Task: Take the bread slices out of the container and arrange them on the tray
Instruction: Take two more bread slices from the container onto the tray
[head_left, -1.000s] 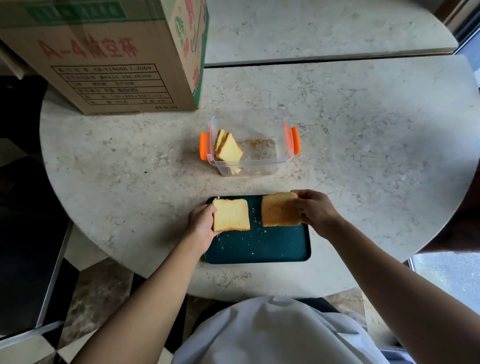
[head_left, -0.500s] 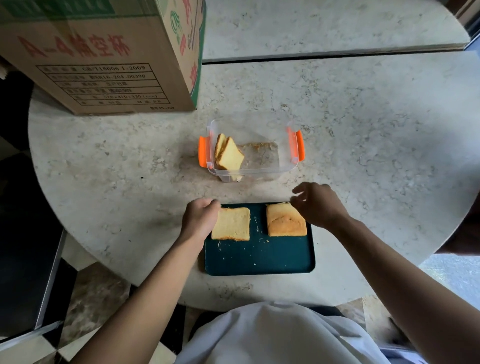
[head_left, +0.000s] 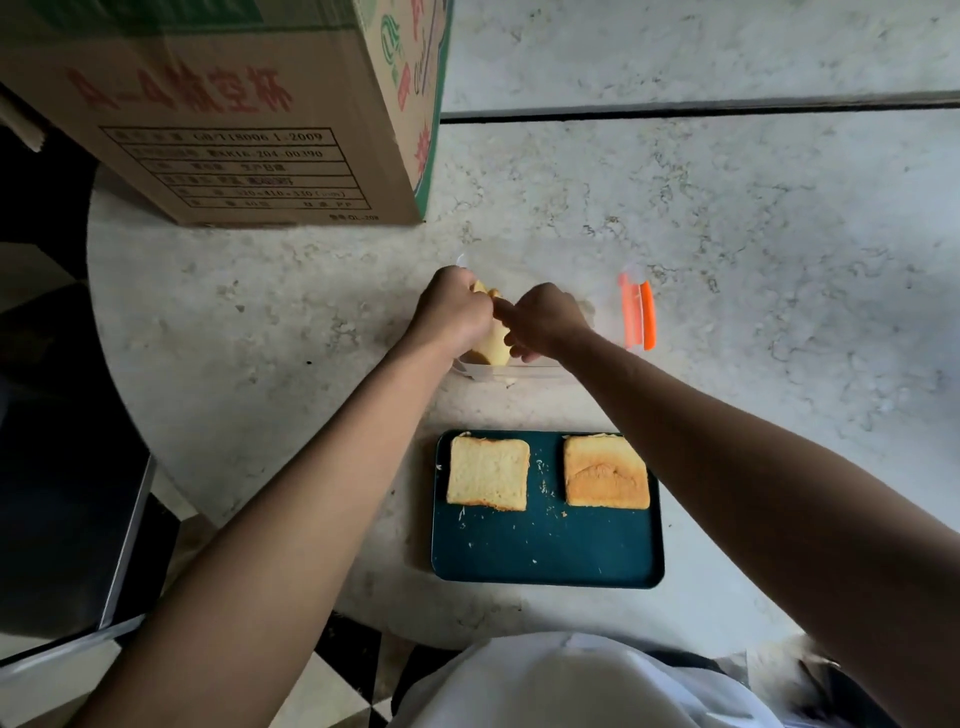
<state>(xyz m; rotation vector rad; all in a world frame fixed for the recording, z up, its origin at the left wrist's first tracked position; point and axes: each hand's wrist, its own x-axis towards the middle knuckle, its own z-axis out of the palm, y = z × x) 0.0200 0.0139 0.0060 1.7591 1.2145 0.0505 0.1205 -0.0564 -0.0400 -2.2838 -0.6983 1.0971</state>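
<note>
**Both hands in the container, two slices down on the tray**

Left hand (head_left: 453, 306) and right hand (head_left: 545, 321) reaching into the clear container (head_left: 511, 370) out in the middle of the surface (head_left: 753, 270), knuckles nearly touching. Left one closed around the bread slices (head_left: 491, 349) standing at the container's left end. Right one right beside them, fingers curled, but can't tell if it's actually gripping anything. Orange latch (head_left: 638, 318) sticking out on the container's right side.

Nearer, dark teal tray (head_left: 545, 556) with two slices lying flat along its far edge: pale slice (head_left: 487, 472) on the left, browner toasted slice (head_left: 605, 472) on the right, not touching. Crumbs scattered between and below them. Near half of the tray bare.

Big cardboard box (head_left: 234, 114) with red print parked far left.
</note>
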